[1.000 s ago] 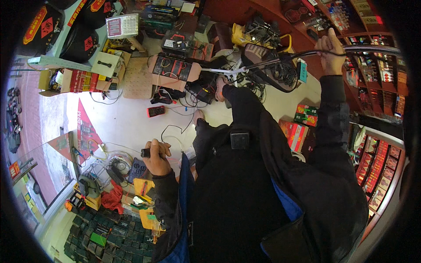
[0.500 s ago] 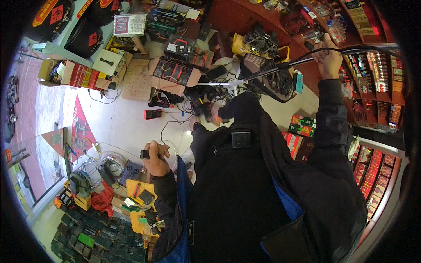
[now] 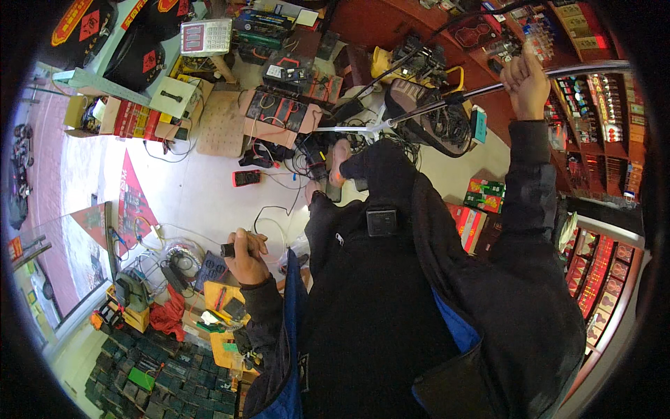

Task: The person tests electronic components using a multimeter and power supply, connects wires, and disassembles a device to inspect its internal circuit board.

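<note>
My left hand (image 3: pixel 246 255) is closed around a small black object (image 3: pixel 227 248), low at centre-left. My right hand (image 3: pixel 525 87), raised at the upper right, has its fingers curled on a long metal pole (image 3: pixel 579 68). That pole slants down leftward to a white fitting (image 3: pixel 377 126) near my feet (image 3: pixel 340 159). A black cable (image 3: pixel 447 26) runs up and right above the pole. Below the pole lies a black bag (image 3: pixel 410 105) full of cords. A red-and-black meter (image 3: pixel 246 177) rests on the floor among loose wires.
Open boxes (image 3: pixel 124 116) and a counting scale (image 3: pixel 207 36) crowd the back. Wooden display shelves (image 3: pixel 593 115) line the right side. A glass door (image 3: pixel 52 293) stands at left, beside a yellow tool case (image 3: pixel 222 300) and stacked black blocks (image 3: pixel 132 391). Red cartons (image 3: pixel 466 223) sit by my right leg.
The black cable that ran along the pole has risen into an arc toward the top edge. My right hand has shifted slightly; my left hand has dropped slightly, still holding the object.
</note>
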`<state>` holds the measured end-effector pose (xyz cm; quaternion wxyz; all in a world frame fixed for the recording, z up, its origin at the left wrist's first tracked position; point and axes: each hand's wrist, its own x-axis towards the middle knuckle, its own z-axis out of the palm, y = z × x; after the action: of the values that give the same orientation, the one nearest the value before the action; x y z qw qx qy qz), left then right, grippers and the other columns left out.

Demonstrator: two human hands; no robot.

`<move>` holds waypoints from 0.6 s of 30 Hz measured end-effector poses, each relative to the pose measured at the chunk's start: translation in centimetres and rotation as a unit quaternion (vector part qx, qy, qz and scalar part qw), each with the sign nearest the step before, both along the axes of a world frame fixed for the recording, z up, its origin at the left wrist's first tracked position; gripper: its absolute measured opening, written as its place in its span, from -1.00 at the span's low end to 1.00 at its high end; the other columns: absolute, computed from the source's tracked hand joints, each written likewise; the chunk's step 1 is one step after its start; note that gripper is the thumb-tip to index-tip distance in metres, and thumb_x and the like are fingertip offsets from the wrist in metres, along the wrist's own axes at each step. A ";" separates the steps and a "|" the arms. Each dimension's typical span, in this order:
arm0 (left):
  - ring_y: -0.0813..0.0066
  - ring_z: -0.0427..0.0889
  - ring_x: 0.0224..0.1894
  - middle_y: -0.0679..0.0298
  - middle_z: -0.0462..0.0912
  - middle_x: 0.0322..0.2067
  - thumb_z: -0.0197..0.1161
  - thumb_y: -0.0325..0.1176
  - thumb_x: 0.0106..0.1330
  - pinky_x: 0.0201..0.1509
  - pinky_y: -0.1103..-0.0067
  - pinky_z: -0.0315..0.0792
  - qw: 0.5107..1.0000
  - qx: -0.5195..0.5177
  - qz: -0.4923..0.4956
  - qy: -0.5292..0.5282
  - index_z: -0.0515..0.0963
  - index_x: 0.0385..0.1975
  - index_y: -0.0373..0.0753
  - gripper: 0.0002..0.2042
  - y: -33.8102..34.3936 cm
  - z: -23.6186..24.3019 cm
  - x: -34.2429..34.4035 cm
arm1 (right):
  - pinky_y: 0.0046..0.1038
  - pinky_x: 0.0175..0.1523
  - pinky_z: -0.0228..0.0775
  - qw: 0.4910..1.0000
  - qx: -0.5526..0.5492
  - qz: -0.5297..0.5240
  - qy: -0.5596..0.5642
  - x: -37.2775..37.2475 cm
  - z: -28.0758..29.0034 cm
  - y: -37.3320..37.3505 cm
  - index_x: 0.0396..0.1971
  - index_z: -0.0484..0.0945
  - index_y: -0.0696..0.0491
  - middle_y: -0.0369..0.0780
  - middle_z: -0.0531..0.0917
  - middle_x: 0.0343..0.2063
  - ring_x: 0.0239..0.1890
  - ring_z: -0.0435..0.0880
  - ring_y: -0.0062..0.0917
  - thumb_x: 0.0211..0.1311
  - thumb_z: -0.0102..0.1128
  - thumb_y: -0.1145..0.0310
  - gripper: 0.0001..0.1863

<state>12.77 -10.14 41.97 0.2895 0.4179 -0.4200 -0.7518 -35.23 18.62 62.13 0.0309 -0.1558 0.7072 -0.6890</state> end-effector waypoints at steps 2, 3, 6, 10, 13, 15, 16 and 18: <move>0.49 0.30 -0.68 0.37 0.24 -0.73 0.15 -0.27 0.51 -0.22 0.39 0.47 1.000 -0.004 -0.001 0.010 0.31 -0.59 -0.16 -0.64 -0.3 0.0 -0.3 | -0.35 -0.44 -0.06 1.000 -0.010 0.004 -0.001 -0.2 -0.1 0.2 -0.70 0.13 -0.12 -0.40 0.02 -0.68 -0.63 -0.01 -0.60 0.65 -0.03 0.08 -0.41; 0.49 0.30 -0.68 0.37 0.24 -0.73 0.15 -0.27 0.51 -0.22 0.38 0.48 1.000 -0.012 0.000 0.003 0.31 -0.59 -0.16 -0.64 -0.3 0.0 -0.4 | -0.34 -0.44 -0.06 1.000 -0.007 0.000 -0.002 -0.3 -0.2 0.4 -0.70 0.13 -0.12 -0.40 0.02 -0.68 -0.62 -0.01 -0.59 0.65 -0.04 0.08 -0.42; 0.48 0.31 -0.68 0.36 0.25 -0.73 0.15 -0.27 0.51 -0.21 0.37 0.48 1.000 -0.025 0.009 0.006 0.32 -0.59 -0.17 -0.65 -0.5 -0.6 -0.8 | -0.32 -0.44 -0.05 1.000 -0.004 -0.002 0.001 -0.7 -0.6 0.5 -0.70 0.13 -0.13 -0.40 0.02 -0.67 -0.62 -0.01 -0.57 0.66 -0.04 0.08 -0.42; 0.48 0.31 -0.68 0.36 0.26 -0.73 0.16 -0.27 0.51 -0.21 0.37 0.49 0.999 -0.026 0.017 0.019 0.32 -0.59 -0.16 -0.64 -0.4 -1.7 -1.2 | -0.35 -0.47 -0.05 1.000 -0.020 -0.011 0.004 -0.9 -1.7 0.5 -0.70 0.12 -0.12 -0.40 0.02 -0.69 -0.64 -0.02 -0.59 0.64 -0.01 0.10 -0.42; 0.47 0.31 -0.69 0.35 0.25 -0.73 0.16 -0.28 0.51 -0.22 0.37 0.49 0.999 -0.030 0.018 0.017 0.32 -0.59 -0.16 -0.64 -0.2 -2.2 -1.5 | -0.38 -0.48 -0.04 1.000 -0.026 -0.009 0.000 -1.3 -2.5 0.6 -0.70 0.12 -0.10 -0.40 0.03 -0.70 -0.65 -0.02 -0.60 0.62 0.01 0.12 -0.42; 0.47 0.30 -0.69 0.35 0.25 -0.73 0.16 -0.28 0.51 -0.22 0.37 0.48 0.999 -0.030 0.017 0.014 0.32 -0.59 -0.17 -0.64 -0.1 -2.1 -1.8 | -0.39 -0.49 -0.02 1.000 -0.023 0.001 0.005 -1.7 -2.9 0.7 -0.70 0.12 -0.09 -0.40 0.04 -0.70 -0.65 -0.01 -0.61 0.61 0.03 0.13 -0.42; 0.47 0.30 -0.69 0.35 0.25 -0.73 0.16 -0.28 0.51 -0.23 0.37 0.48 0.999 -0.029 0.016 0.012 0.32 -0.59 -0.17 -0.64 0.0 -1.9 -1.8 | -0.39 -0.49 -0.02 1.000 -0.023 0.004 0.006 -2.0 -3.0 0.8 -0.70 0.12 -0.10 -0.40 0.04 -0.70 -0.65 -0.01 -0.61 0.61 0.03 0.14 -0.43; 0.48 0.30 -0.69 0.35 0.24 -0.73 0.16 -0.28 0.52 -0.23 0.37 0.48 1.000 -0.028 0.012 0.007 0.31 -0.59 -0.17 -0.64 0.2 -1.3 -1.8 | -0.40 -0.48 -0.02 0.999 -0.025 0.018 0.013 -2.4 -3.2 0.9 -0.70 0.13 -0.10 -0.40 0.05 -0.71 -0.65 -0.01 -0.61 0.61 0.04 0.14 -0.43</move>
<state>10.94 -9.95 40.62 0.3128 0.4093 -0.4337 -0.7392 -37.59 19.55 58.92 0.0307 -0.1784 0.6874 -0.7034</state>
